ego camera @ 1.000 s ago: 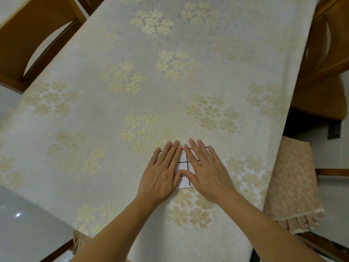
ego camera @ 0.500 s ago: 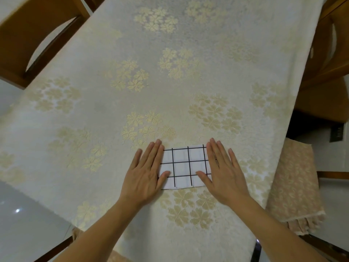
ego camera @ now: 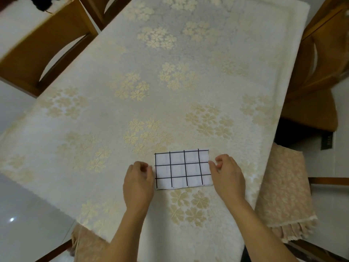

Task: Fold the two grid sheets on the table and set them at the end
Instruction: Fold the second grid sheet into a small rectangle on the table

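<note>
A folded white grid sheet (ego camera: 182, 168) with black lines lies flat on the cream flowered tablecloth (ego camera: 143, 69), near the table's front edge. My left hand (ego camera: 138, 179) is at the sheet's left edge, its curled fingers pinching that edge. At the right edge my right hand (ego camera: 227, 173) does the same, with its thumb tip on the paper and its fingers curled. No second separate sheet shows.
Wooden chairs stand at the back left (ego camera: 32, 53) and along the right side (ego camera: 317, 76). A chair with a beige fringed cover (ego camera: 285, 188) is close by my right forearm. The tablecloth runs far ahead to the table's far end.
Both hands slid apart from the sheet's middle to its left and right edges. Their flat fingers have curled onto those edges.
</note>
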